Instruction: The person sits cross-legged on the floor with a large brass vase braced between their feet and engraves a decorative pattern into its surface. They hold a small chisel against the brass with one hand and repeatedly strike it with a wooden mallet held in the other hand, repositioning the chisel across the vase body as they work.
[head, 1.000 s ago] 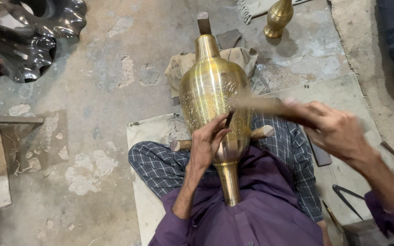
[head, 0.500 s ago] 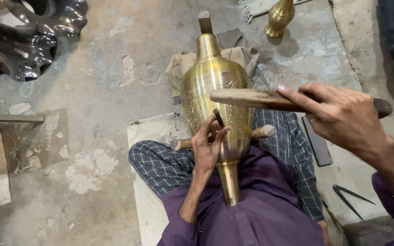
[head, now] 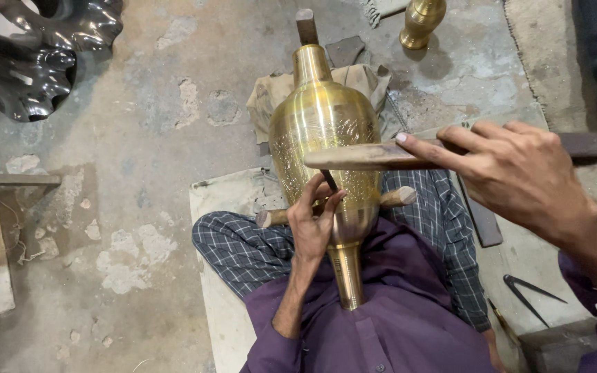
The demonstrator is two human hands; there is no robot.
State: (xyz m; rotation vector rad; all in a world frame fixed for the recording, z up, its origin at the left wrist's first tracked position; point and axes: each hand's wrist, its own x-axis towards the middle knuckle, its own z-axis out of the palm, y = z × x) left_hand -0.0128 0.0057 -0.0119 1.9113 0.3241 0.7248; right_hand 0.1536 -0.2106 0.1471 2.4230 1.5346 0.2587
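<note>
A tall brass vase (head: 316, 131) with engraved bands lies along my lap, its neck pointing away and its foot toward my chest. My left hand (head: 312, 224) rests on the vase's lower belly and pinches a thin dark chisel (head: 329, 179) with the tip on the metal. My right hand (head: 513, 173) grips a wooden mallet (head: 374, 155) held level just above the chisel's top. A wooden bar (head: 399, 198) crosses under the vase, over my checked trouser legs.
A shiny wavy-rimmed metal vessel (head: 36, 62) lies at the top left. A smaller brass vase (head: 419, 21) stands at the top. A crumpled cloth (head: 274, 93) lies behind the big vase. Metal dividers (head: 530, 293) and a dark flat tool (head: 481, 221) lie at the right.
The mallet in my right hand has gone from a blurred swing to a level hold above the chisel. My left hand and chisel have stayed on the vase.
</note>
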